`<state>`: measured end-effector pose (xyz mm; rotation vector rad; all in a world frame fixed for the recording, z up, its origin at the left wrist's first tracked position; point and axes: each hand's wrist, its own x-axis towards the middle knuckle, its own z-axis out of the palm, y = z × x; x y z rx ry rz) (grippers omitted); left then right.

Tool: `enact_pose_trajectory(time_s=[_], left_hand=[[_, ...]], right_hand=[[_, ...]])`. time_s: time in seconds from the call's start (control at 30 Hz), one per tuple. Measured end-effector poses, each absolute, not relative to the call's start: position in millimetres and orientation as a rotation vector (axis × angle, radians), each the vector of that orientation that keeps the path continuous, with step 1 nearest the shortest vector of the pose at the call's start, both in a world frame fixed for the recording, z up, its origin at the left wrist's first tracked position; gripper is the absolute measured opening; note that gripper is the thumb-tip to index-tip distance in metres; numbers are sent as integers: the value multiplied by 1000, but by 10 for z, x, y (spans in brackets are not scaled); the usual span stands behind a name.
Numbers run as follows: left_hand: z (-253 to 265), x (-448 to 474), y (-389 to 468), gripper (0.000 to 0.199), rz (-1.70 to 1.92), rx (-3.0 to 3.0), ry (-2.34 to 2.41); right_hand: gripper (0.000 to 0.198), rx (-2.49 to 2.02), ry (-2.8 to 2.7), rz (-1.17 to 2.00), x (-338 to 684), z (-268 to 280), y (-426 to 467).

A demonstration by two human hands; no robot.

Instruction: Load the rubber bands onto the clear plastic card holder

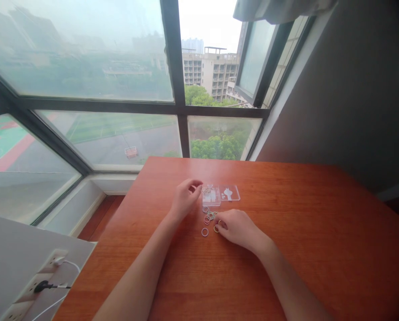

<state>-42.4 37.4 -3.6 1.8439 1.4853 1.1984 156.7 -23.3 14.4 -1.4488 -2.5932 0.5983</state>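
A clear plastic box lies on the table with its lid folded open to the right. Some small pale rings sit in its back left part. My left hand is at the box's left side, thumb and curled fingers gripping its edge. In front of the box my right hand pinches a yellow hair tie close to the tabletop. Beside those fingertips is a loose cluster of hair ties in green, pink and grey. A lilac hair tie lies apart, nearer to me.
The reddish-brown wooden table reaches to the window at the back. At lower left, a wall socket has plugs and cables by the table's edge. A grey wall rises on the right.
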Motion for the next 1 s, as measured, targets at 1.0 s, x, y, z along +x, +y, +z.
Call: enact_pose_trajectory(time_s=[1.0], left_hand=[[189, -95, 108, 20, 988, 1956, 1112]], right_hand=[[20, -1324, -1549, 774, 1615, -74, -38]])
